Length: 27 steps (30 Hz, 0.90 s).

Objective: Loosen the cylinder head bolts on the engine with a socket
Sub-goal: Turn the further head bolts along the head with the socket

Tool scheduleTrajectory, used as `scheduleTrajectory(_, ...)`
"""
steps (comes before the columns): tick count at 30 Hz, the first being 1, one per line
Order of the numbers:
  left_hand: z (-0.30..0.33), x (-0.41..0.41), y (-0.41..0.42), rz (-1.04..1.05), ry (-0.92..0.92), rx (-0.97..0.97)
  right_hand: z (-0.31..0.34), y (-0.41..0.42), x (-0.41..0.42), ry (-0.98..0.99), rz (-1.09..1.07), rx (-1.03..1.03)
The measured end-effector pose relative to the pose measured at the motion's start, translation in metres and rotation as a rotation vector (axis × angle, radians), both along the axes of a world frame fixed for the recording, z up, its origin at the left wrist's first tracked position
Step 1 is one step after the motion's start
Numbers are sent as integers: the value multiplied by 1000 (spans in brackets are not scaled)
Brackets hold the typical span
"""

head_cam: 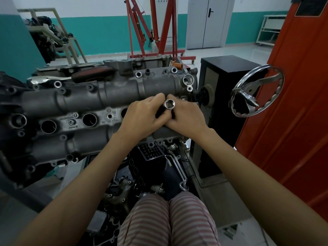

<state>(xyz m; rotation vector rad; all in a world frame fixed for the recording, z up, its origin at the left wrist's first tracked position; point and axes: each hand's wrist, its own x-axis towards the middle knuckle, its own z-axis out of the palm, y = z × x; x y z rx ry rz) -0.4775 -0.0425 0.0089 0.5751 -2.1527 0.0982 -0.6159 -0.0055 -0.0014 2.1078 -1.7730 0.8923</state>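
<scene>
The grey engine cylinder head (85, 102) lies across the stand in front of me, with several round plug wells and bolt holes along it. Above its right end, my left hand (142, 118) and my right hand (186, 116) meet, fingers curled around a dark tool. A shiny chrome socket (169, 104) sits on that tool between my fingertips, its open end facing the camera. A ratchet with a dark red grip and chrome head (74, 77) rests on the far edge of the head.
A chrome handwheel (255, 91) on the black stand column (221, 82) sticks out to the right. An orange panel (292, 103) stands at far right. A red engine hoist (159, 32) is behind. Engine parts and pipes (159, 167) lie below, near my striped trousers.
</scene>
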Motion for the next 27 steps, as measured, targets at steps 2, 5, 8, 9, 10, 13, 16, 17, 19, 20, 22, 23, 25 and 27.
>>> scheduleTrajectory(2,-1,1,-3,8,-8,-4,0,0,1,-12,-7,-22)
scheduleTrajectory(5,-1,1,-3,-4,-15,-37,1,3,1,-30,50,-47)
scheduleTrajectory(8,1,1,2,-21,3,-42,1,3,0,10,56,-24)
scheduleTrajectory(9,2,1,3,-24,14,-33,2,3,0,1,57,-15)
scheduleTrajectory(10,2,0,4,-22,22,-26,2,4,0,-8,54,-10)
scheduleTrajectory(13,1,0,2,1,19,-13,0,1,1,16,12,-9)
scheduleTrajectory(16,1,1,-3,-4,14,20,-1,1,1,-7,18,-63)
scheduleTrajectory(17,1,2,-3,-16,12,18,-1,1,1,-27,34,-72)
scheduleTrajectory(19,1,2,-1,-33,2,-2,0,2,0,-18,41,-45)
scheduleTrajectory(20,2,1,0,-36,1,-4,0,1,0,-5,39,-27)
scheduleTrajectory(22,2,0,3,-41,12,5,1,1,-1,-11,40,-11)
scheduleTrajectory(23,3,0,3,-39,18,4,2,2,0,-20,35,-10)
scheduleTrajectory(25,2,0,3,-19,13,-6,2,1,1,-16,14,-7)
scheduleTrajectory(27,2,0,0,7,3,-9,0,1,1,-6,2,-31)
